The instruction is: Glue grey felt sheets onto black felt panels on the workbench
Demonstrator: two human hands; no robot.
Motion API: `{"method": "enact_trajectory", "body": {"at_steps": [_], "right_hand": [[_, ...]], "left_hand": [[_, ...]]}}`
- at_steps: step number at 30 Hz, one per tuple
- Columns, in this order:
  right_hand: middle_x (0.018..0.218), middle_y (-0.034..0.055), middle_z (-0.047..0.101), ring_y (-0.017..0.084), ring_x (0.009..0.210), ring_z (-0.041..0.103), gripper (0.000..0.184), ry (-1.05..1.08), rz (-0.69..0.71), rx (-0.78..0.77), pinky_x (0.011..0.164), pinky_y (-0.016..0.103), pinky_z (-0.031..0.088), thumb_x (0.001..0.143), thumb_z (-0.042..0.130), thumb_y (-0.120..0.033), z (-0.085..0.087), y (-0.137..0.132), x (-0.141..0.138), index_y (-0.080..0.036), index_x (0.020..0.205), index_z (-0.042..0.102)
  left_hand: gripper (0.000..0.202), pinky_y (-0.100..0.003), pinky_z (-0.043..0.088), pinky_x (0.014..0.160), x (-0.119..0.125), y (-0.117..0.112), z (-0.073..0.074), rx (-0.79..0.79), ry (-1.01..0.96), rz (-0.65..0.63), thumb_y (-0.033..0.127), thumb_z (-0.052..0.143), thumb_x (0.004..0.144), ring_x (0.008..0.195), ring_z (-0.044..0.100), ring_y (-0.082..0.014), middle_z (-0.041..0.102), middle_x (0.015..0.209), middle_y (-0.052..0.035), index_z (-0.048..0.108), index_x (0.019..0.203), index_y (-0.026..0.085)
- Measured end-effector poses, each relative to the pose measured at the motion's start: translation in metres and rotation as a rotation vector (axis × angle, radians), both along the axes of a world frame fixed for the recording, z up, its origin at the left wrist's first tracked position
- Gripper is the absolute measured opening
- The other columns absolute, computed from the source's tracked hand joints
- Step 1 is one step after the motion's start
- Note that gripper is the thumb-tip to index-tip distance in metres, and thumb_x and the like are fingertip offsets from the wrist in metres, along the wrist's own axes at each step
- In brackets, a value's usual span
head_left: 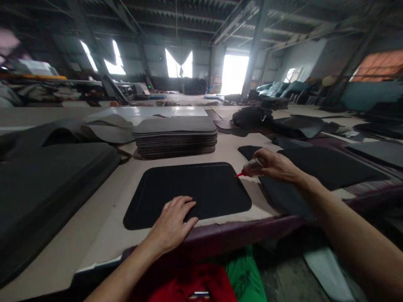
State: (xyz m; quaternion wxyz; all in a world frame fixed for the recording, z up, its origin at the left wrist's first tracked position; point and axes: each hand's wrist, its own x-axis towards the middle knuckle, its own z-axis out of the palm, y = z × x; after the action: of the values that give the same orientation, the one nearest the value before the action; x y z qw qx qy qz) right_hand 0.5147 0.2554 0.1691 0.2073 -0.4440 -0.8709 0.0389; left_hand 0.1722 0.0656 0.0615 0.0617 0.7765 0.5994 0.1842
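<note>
A black rounded-corner sheet (189, 188) lies flat on the pale tabletop, close to its front edge. My left hand (174, 220) rests on the sheet's near edge, palm down with fingers stretched out. Wrapped around a small squeeze bottle (252, 167), my right hand (273, 163) is at the sheet's right side. The bottle is tilted, and its thin red nozzle (239, 174) points at the right edge of the sheet. A shiny line runs along the sheet's far edge. Whether the nozzle tip touches the sheet, I cannot tell.
Behind the sheet stands a neat stack of similar dark sheets (176, 138). Thick dark material (56, 180) is piled at the left. More black sheets (330, 165) lie at the right, and a black bundle (252, 116) sits farther back. Purple cloth (239, 233) hangs along the front edge.
</note>
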Motion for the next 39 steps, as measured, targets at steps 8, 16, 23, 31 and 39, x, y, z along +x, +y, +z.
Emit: {"method": "enact_trajectory", "body": {"at_steps": [8, 16, 23, 31, 39], "right_hand": [[0.094, 0.0022, 0.064, 0.022, 0.08, 0.061, 0.034, 0.035, 0.015, -0.048, 0.064, 0.031, 0.045, 0.081, 0.073, -0.052, -0.006, -0.07, 0.029, -0.026, 0.099, 0.061], [0.099, 0.0033, 0.061, 0.023, 0.083, 0.062, 0.03, 0.153, -0.03, -0.125, 0.066, 0.034, 0.049, 0.085, 0.071, -0.047, -0.023, -0.123, 0.048, -0.027, 0.105, 0.06], [0.104, 0.0051, 0.063, 0.026, 0.09, 0.064, 0.029, 0.272, 0.023, -0.12, 0.07, 0.035, 0.053, 0.084, 0.071, -0.044, -0.035, -0.132, 0.037, -0.027, 0.105, 0.06], [0.102, 0.0032, 0.06, 0.023, 0.089, 0.061, 0.033, 0.302, 0.2, -0.185, 0.074, 0.034, 0.05, 0.085, 0.073, -0.045, -0.038, -0.115, -0.017, -0.026, 0.108, 0.058], [0.104, 0.0043, 0.06, 0.022, 0.09, 0.059, 0.032, 0.241, 0.394, -0.215, 0.075, 0.034, 0.047, 0.085, 0.072, -0.041, -0.037, -0.095, -0.086, -0.024, 0.107, 0.057]], "left_hand": [[0.039, -0.052, 0.042, 0.109, -0.001, 0.002, -0.003, 0.034, 0.014, -0.013, 0.038, 0.055, 0.097, 0.131, 0.048, -0.0285, 0.056, 0.14, -0.0105, 0.058, 0.132, 0.022], [0.039, -0.051, 0.044, 0.107, 0.0, 0.004, -0.005, 0.067, 0.017, -0.026, 0.041, 0.053, 0.097, 0.129, 0.051, -0.0292, 0.057, 0.138, -0.0116, 0.06, 0.13, 0.021], [0.039, -0.052, 0.044, 0.107, 0.0, 0.004, -0.004, 0.064, 0.004, -0.025, 0.042, 0.053, 0.096, 0.129, 0.051, -0.0301, 0.058, 0.137, -0.0116, 0.061, 0.128, 0.021], [0.042, -0.042, 0.045, 0.11, -0.015, 0.005, 0.009, 0.027, -0.248, -0.028, 0.034, 0.036, 0.098, 0.124, 0.057, -0.0231, 0.061, 0.134, -0.0099, 0.058, 0.13, 0.018], [0.04, -0.044, 0.044, 0.112, -0.107, -0.033, 0.016, 0.163, -0.378, 0.347, 0.033, 0.037, 0.096, 0.121, 0.059, -0.0235, 0.066, 0.127, -0.0088, 0.061, 0.124, 0.017]]}}
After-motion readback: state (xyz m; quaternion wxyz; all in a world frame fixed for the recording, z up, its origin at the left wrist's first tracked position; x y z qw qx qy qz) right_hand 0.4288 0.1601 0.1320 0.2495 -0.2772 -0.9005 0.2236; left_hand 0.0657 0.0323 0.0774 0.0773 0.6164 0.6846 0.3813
